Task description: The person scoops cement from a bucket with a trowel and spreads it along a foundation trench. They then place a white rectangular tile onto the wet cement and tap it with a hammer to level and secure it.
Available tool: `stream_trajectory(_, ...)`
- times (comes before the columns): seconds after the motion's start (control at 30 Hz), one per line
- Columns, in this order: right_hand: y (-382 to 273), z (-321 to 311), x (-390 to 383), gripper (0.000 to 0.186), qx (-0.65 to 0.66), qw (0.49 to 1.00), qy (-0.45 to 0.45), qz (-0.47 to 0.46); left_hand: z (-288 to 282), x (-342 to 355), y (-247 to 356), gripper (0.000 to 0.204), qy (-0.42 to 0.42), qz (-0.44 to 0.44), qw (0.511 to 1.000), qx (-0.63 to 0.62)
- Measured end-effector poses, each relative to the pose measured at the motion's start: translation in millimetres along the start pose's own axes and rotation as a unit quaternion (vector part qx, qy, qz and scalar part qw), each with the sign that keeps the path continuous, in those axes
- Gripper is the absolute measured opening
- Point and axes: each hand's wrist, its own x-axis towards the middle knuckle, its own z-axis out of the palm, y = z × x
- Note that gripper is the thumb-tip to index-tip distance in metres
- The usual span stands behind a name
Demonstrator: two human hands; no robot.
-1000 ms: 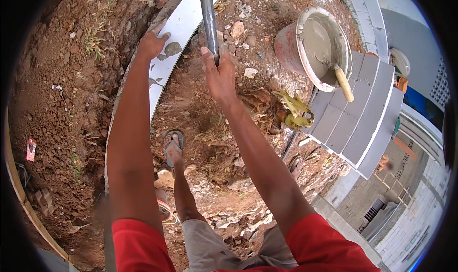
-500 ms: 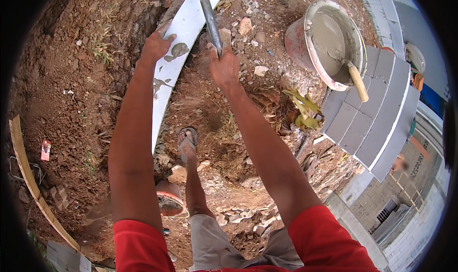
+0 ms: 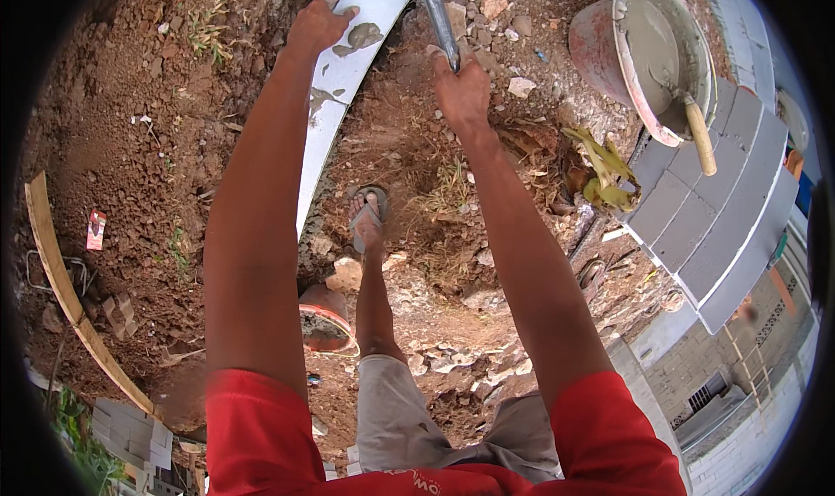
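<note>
A long white board [image 3: 315, 161] with splotches of wet grey mortar [image 3: 364, 35] on its face runs from the top edge down beside the reddish soil. My left hand [image 3: 320, 26] holds the board's left edge near the top, with the thumb lying on its face. To the right of the board, my right hand [image 3: 463, 96] is closed round the lower end of a grey metal rod-like handle [image 3: 437, 17]. The handle's upper end is out of the picture, so its kind cannot be told.
A large bucket of grey mortar [image 3: 651, 48] stands at the right with a wooden-handled trowel [image 3: 698, 135] in it. Grey blocks [image 3: 696, 200] are stacked beside it. A smaller bucket [image 3: 326, 309] sits near my sandalled foot [image 3: 369, 213]. Broken stones and a curved wooden strip [image 3: 59, 265] lie about.
The view has shifted, so most things appear farther right and higher. Both hands keep their holds on the board and the metal handle, and the handle's upper part has left the picture.
</note>
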Motion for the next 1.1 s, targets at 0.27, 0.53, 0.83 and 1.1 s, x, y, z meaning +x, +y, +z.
stream_trajectory(0.27,27,-13,-140,0.021,0.149,0.987,-0.054,0.037,20,-89,-66,0.069,0.080,0.050,0.836,-0.540)
stream_trajectory(0.53,60,19,-204,0.014,0.067,0.984,-0.157,-0.054,-7,-247,-128,0.108,-0.089,-0.043,0.980,-0.172)
stream_trajectory(0.83,90,49,-201,0.016,0.014,0.988,-0.123,-0.093,-8,-243,-129,0.110,-0.132,-0.069,0.983,-0.109)
stream_trajectory(1.1,99,49,-197,0.021,-0.080,0.984,-0.126,-0.097,4,-238,-146,0.104,-0.134,-0.031,0.983,-0.118)
